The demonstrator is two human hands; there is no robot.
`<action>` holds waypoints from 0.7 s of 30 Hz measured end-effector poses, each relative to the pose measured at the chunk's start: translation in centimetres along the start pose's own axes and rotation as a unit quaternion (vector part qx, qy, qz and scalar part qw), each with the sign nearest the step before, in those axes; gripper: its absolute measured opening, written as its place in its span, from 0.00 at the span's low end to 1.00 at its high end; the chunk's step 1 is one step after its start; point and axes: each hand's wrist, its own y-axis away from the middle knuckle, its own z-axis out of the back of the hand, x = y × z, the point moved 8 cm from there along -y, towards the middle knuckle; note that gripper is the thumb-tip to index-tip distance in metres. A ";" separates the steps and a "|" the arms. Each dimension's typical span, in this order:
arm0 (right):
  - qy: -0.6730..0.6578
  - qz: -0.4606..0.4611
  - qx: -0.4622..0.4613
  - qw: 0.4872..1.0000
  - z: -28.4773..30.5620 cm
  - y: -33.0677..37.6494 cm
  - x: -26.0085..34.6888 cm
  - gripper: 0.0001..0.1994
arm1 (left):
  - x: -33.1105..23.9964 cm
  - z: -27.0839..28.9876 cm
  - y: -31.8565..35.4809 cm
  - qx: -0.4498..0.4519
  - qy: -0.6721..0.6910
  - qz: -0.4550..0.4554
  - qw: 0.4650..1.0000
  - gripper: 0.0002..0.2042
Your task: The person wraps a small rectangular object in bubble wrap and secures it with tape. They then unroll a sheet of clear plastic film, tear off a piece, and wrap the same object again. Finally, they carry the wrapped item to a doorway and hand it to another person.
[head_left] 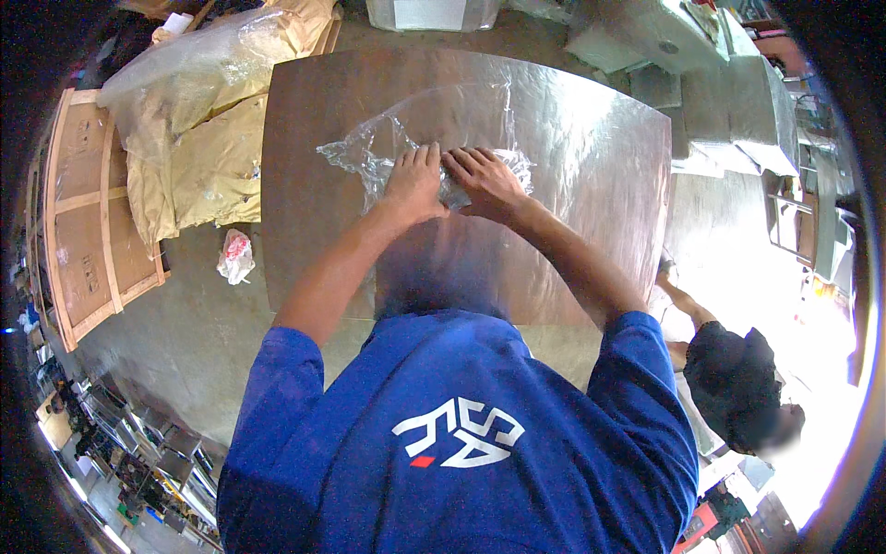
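A large brown panel (318, 231) with a smooth, shiny surface lies flat in front of me. Clear plastic film (371, 168) is spread over part of it, crumpled and bunched near its middle. My left hand (415, 185) is closed on the bunched film, fingers pointing away from me. Close beside it, my right hand (489, 183) also grips the film, its fingers bent over the gathered edge. Between the two hands is a small gap where more wrinkled film shows. The fingertips are partly hidden in the folds.
At the left, plastic-covered tan wrapping (217, 175) lies by a wood-framed crate (83, 217). A small white and red plastic bag (235, 257) rests on the floor. Another person (738, 383) in dark clothing is at the right, an arm reaching toward the panel. Wrapped bulky items (738, 102) stand far right.
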 end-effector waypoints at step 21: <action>0.095 -0.050 0.091 0.990 0.6 -5.8 -3.6 0.52 | 4.6 1.2 -5.1 0.043 0.052 0.087 0.994 0.51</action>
